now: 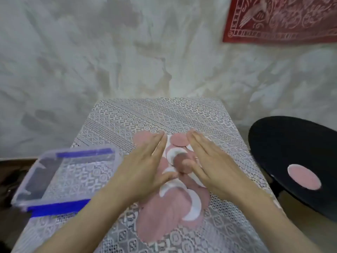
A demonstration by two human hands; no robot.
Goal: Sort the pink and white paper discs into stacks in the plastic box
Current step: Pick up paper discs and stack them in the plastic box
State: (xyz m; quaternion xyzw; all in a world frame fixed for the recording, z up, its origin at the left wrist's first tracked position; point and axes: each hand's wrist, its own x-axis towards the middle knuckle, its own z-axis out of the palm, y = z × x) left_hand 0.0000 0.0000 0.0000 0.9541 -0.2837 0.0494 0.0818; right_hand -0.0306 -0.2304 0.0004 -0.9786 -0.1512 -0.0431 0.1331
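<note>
Pink and white paper discs lie overlapping in a loose heap on the lace cloth in the middle of the table. My left hand rests flat on the heap's left side, fingers straight and together. My right hand lies flat on its right side, thumb tucked toward the centre. Neither hand grips a disc. A small pink disc shows between my fingertips. The clear plastic box with blue clips stands at the table's left edge; it looks empty.
The lace-covered table is narrow, with its far edge just past my fingertips. A black round stool stands to the right with one pink disc on it. A red patterned cloth hangs on the wall.
</note>
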